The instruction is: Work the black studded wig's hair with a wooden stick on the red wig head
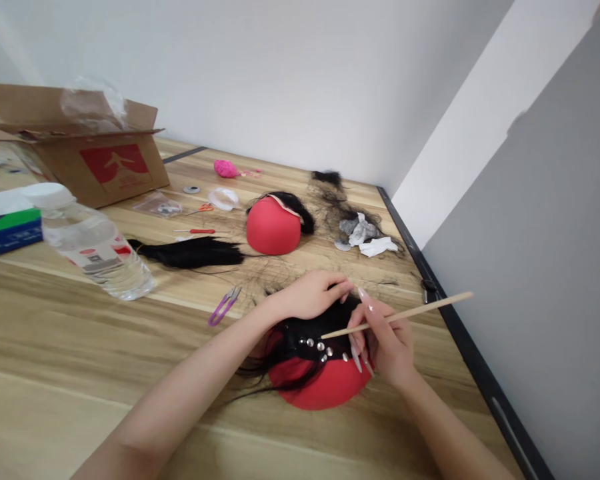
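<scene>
A red dome-shaped form point(325, 387) sits on the table in front of me, partly covered by black hair point(325, 323). Several shiny round pin heads point(321, 347) stud the hair's near edge. My left hand point(313, 295) lies over the far side of the hair, its fingers curled down onto it; some fingertips are hidden. In my right hand point(385, 337) is a thin wooden stick point(425, 309), pinched between the fingers, its tip touching or just above the hair near the pins. Long nails show on that hand, which is beside the form's right edge.
A second red form point(273, 227) with hair stands farther back. Around it lie a black hair bundle point(195, 252), purple snips point(224, 307), a red-handled hook tool point(200, 231) and crumpled tissue point(365, 230). A water bottle point(93, 247) and cardboard box point(105, 163) are left; a wall point(540, 220) bounds the right.
</scene>
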The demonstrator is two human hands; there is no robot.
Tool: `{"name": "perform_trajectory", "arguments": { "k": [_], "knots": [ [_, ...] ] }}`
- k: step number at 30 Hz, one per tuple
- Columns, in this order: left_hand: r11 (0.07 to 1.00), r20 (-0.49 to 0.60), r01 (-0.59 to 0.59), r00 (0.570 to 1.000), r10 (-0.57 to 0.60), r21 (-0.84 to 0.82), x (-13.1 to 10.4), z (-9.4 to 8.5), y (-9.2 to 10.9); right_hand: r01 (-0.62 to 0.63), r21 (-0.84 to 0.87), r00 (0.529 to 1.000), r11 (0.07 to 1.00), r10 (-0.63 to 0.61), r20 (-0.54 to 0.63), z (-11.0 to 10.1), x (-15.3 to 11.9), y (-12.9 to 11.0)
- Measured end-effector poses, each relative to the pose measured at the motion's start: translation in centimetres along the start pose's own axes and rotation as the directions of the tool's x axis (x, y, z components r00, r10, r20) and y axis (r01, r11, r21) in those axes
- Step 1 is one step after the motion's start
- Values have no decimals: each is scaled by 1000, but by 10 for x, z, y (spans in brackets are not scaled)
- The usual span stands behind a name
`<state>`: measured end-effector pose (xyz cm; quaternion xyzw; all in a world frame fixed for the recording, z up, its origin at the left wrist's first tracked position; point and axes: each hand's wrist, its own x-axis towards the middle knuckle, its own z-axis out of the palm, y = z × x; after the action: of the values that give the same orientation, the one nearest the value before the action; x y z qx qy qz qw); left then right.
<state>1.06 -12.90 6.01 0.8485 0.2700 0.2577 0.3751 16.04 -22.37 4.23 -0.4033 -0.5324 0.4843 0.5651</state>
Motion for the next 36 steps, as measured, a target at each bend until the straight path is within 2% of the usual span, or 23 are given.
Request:
{"name": "perform_trajectory", "arguments": {
  "k": [3, 7, 14, 18, 21, 23, 26, 28, 30, 31, 32, 34, 36],
  "knots": [
    [1000, -2, 0, 1000, 0, 4, 0, 0, -1, -6, 18, 999, 1000, 5, 48, -3, 1, -1],
    [1000, -6, 3, 1000, -2, 5, 0, 0, 0, 60, -40, 986, 997, -54, 157, -9, 2, -1],
    [1000, -55, 6, 998, -6, 1, -1, 1, 5, 98, -70, 976, 993, -82, 200, -12, -1, -1],
    [1000, -165, 9, 986, -12, -15, -2, -8, 8, 139, -197, 952, 971, -76, 295, -17, -5, -7],
    [999, -309, 33, 950, -41, -29, -5, -25, 13, 134, -255, 939, 958, -41, 341, -22, -6, -9],
    [998, -392, 43, 918, -55, -39, -10, -37, 20, 107, -247, 948, 963, -25, 316, -24, -4, -8],
    [998, -439, 20, 898, -44, -59, -22, -52, 38, 45, -205, 990, 978, -16, 142, -25, 3, -3],
    [995, -370, -12, 929, -25, -97, -31, -57, 54, -9, -142, 1000, 990, 5, -26, -25, 10, 3],
    [941, -87, -44, 996, 16, -336, -37, -57, 69, -55, -75, 987, 996, 43, -154, -26, 17, 8],
    [912, 54, -21, 997, 47, -410, -39, -54, 74, -71, -46, 979, 996, 61, -196, -27, 19, 10],
    [909, 182, 18, 981, 64, -416, -38, -50, 77, -82, -24, 972, 996, 75, -225, -27, 21, 11],
    [908, 362, 86, 929, 75, -409, -34, -38, 76, -92, 1, 960, 996, 89, -266, -29, 24, 13],
    [906, 446, 140, 893, 59, -399, -26, -24, 66, -75, 27, 945, 997, 80, -317, -30, 26, 13]
  ]
}}
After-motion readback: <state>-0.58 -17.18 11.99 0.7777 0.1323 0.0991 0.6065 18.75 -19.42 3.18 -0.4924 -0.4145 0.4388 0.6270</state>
